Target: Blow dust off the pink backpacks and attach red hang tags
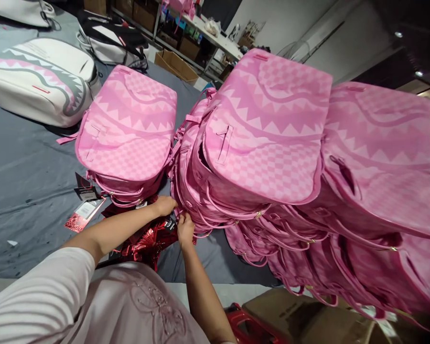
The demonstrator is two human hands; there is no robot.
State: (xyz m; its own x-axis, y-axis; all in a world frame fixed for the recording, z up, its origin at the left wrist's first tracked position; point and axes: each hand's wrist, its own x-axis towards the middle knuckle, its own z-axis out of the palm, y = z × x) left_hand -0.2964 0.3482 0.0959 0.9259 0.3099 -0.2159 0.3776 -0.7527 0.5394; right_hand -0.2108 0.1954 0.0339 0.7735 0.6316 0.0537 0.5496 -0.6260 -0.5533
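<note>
My left hand (166, 205) reaches across to the lower left edge of the pink backpack stack, its fingers closed at a pink strap or loop. Just below it, my right hand (185, 230) is also closed, with bent fingers in a pinch. What the fingertips hold is small and partly hidden. A black hang tag (170, 223) shows between the hands. Beneath my left forearm lies a bundle of shiny red foil tags (150, 241). One pink backpack (129, 129) with a shark-teeth pattern lies to the left, and another pink backpack (265, 129) tops the pile nearest my hands.
More stacked pink backpacks (383, 148) extend right. A white backpack (39, 79) and a black-and-white backpack (112, 40) lie at upper left. Loose tags (86, 212) rest on the grey table cover (32, 191). Below are a cardboard box (290, 315) and a red plastic item (249, 325).
</note>
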